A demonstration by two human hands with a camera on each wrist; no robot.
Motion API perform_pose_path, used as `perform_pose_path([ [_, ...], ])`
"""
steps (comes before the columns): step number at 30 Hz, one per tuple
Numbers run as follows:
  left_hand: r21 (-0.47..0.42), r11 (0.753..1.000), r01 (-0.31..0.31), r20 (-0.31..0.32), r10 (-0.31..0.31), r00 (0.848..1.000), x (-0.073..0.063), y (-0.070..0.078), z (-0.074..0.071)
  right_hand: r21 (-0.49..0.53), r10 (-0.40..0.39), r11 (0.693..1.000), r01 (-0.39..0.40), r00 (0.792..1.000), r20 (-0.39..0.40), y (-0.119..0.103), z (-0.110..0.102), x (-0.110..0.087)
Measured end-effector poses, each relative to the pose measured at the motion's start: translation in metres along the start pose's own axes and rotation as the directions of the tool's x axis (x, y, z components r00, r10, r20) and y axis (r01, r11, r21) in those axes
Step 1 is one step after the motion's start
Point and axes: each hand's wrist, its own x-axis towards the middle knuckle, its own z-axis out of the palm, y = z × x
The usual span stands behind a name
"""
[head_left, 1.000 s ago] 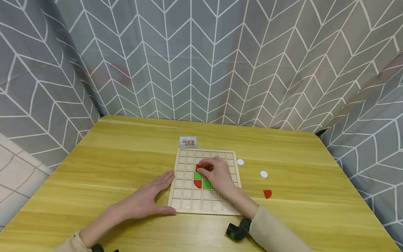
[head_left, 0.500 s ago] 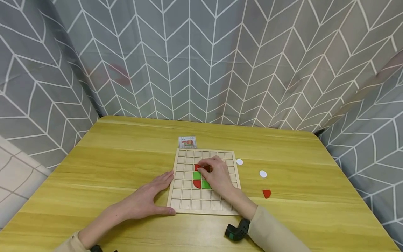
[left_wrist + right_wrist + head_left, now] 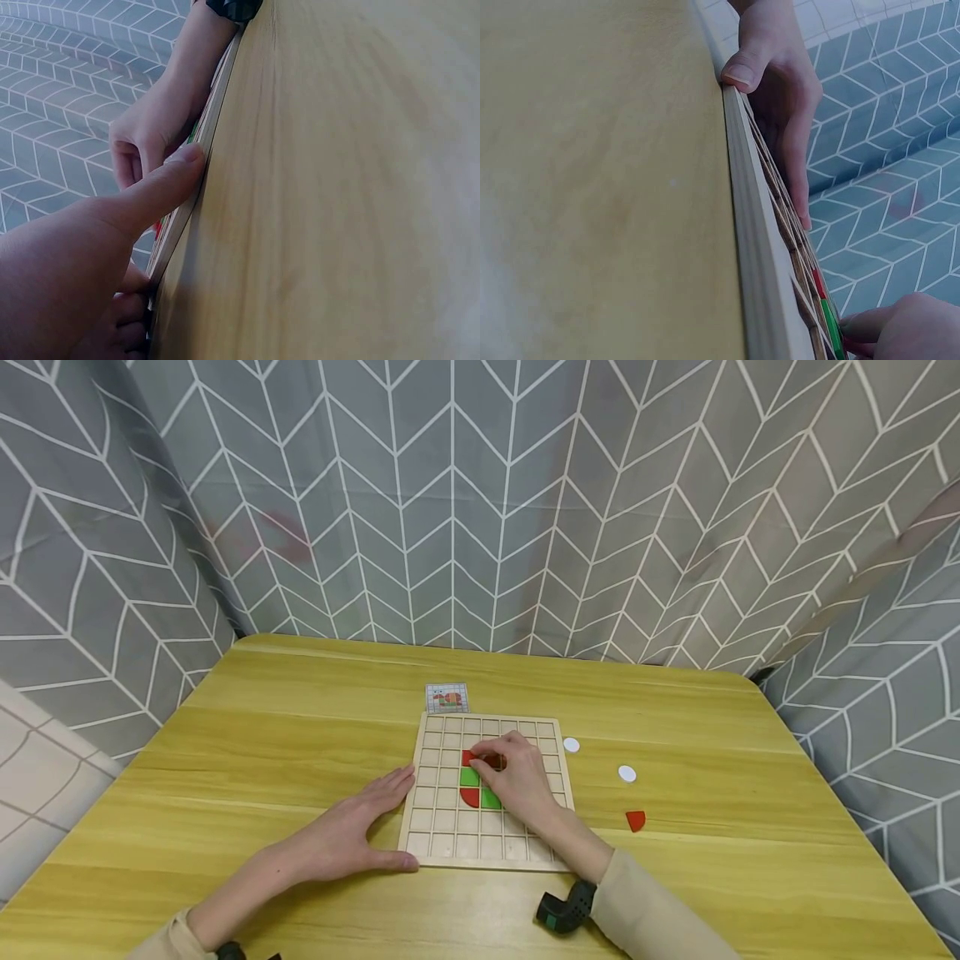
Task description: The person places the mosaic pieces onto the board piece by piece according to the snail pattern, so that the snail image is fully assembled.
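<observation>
In the head view, a wooden grid board lies on the table. My left hand rests at its near left corner, thumb on the front edge and extended fingers along the left side. Over the board's middle, my right hand pinches at a red tile with thumb and index finger. Just below sit a green tile, a red quarter-round tile and another green tile, partly covered by the hand. Something dark red shows in shadow inside the right hand's curl.
A small picture card lies behind the board. To the right are two white discs, one nearer the board and one farther out, plus a loose red quarter-round piece. A patterned curtain hangs behind the table.
Slightly more of the red tile shows at my right fingertips than one second ago. Both hands stay almost in the same place, and the board has not moved on the table.
</observation>
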Motion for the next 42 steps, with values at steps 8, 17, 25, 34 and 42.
perform_pose_path([
  [8, 0.004, 1.0, 0.001, 0.0, -0.001, 1.0, 0.0, 0.001, 0.0, 0.016, 0.016, 1.0, -0.016, 1.0, 0.008, 0.001, 0.001, 0.0],
  [17, 0.004, 1.0, 0.004, 0.002, -0.004, 1.0, 0.0, 0.001, 0.0, 0.013, 0.023, 1.0, -0.023, 0.999, 0.025, 0.001, 0.001, -0.001],
  [25, 0.007, 1.0, 0.006, 0.002, -0.006, 1.0, 0.001, 0.0, 0.001, 0.012, 0.011, 1.0, -0.011, 0.998, 0.061, 0.002, -0.003, 0.001],
  [34, 0.014, 1.0, 0.011, 0.005, -0.011, 1.0, 0.0, 0.001, 0.002, 0.089, 0.091, 0.991, -0.098, 0.993, 0.074, 0.004, -0.024, -0.001],
  [42, 0.018, 1.0, 0.008, 0.002, -0.008, 1.0, 0.0, 0.002, 0.0, 0.073, 0.117, 0.989, -0.125, 0.987, 0.114, 0.027, -0.071, -0.021],
])
